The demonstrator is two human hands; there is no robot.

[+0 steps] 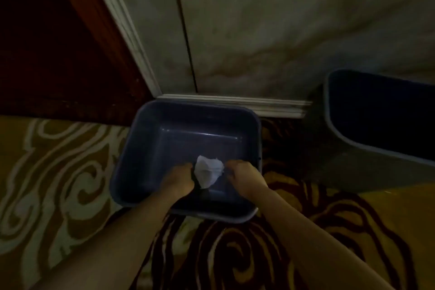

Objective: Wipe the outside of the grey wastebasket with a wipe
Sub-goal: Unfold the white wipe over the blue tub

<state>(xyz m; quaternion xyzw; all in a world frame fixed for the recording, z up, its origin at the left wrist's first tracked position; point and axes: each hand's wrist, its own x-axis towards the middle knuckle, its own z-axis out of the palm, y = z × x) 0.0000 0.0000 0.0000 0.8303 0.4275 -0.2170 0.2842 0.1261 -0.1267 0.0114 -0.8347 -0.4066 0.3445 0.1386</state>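
Observation:
A grey rectangular wastebasket (150, 146) stands upright on the carpet against the wall, seen from above, and its inside looks empty. Over its near half I hold a crumpled white wipe (208, 170) between both hands. My left hand (177, 180) grips the wipe's left edge with closed fingers. My right hand (242, 175) pinches its right edge. Both forearms reach in from the bottom of the frame. The wipe touches neither the basket's rim nor its outside walls.
A second grey bin (339, 129) stands at the right, tilted in the wide view. A white baseboard (235, 101) and marbled wall lie behind the basket. A dark red wooden panel (58, 54) is at the left. Patterned carpet (58, 172) covers the floor.

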